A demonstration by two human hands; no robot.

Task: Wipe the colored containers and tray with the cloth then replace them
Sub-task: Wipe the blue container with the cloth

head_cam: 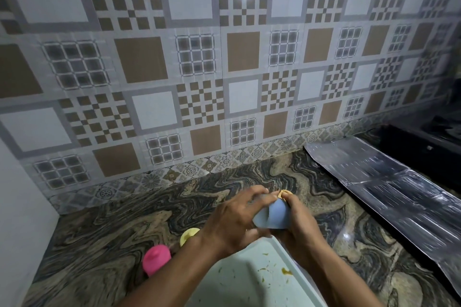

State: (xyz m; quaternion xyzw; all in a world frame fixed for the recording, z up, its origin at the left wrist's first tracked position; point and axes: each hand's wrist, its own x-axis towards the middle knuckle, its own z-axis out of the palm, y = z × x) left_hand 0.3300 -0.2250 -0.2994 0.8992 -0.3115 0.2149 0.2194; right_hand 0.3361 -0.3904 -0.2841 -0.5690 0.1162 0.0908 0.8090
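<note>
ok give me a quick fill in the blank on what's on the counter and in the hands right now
1. Both hands hold a container whose colour is ____.
2. The pink container stands on the counter, to the ____ of the tray.
3. Behind the pink one stands a ____ container.
4. The tray, flecked with yellowish ____, is not yet clean.

Missing words: blue; left; yellow; stains

i see two bare forearms, no sleeves; left hand (229,222) and right hand (299,222) ungloved; wrists without watch or bangles; nails short
</note>
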